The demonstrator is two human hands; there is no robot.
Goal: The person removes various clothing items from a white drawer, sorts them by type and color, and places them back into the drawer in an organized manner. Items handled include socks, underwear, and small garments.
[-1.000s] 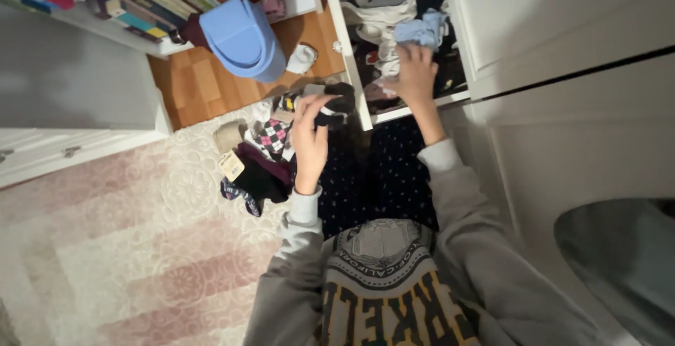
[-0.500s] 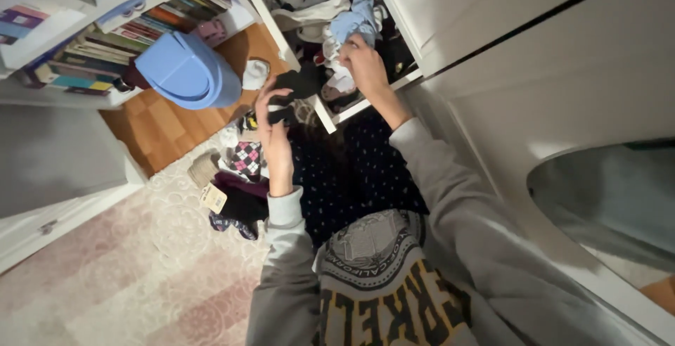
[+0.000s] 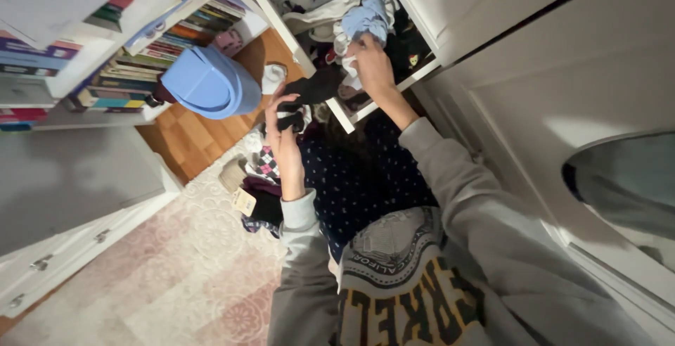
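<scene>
My left hand point(image 3: 284, 135) holds a black sock with white stripes point(image 3: 309, 93) up in front of the open white drawer point(image 3: 330, 103). My right hand point(image 3: 373, 68) reaches into that drawer and grips a light blue piece of clothing point(image 3: 365, 19) among the jumbled socks and garments. Both arms wear grey sweatshirt sleeves. Whether the fingers of my right hand fully close on the blue cloth is partly hidden by the pile.
Loose socks point(image 3: 260, 177), one checkered, lie on the patterned pink rug point(image 3: 176, 276). A blue plastic bin point(image 3: 211, 82) lies on the wooden floor by a bookshelf point(image 3: 126, 58). White cabinet fronts point(image 3: 562, 58) rise on the right.
The view has shifted slightly. My left hand keeps the black sock raised; my right hand has moved a little further into the drawer toward the blue cloth.
</scene>
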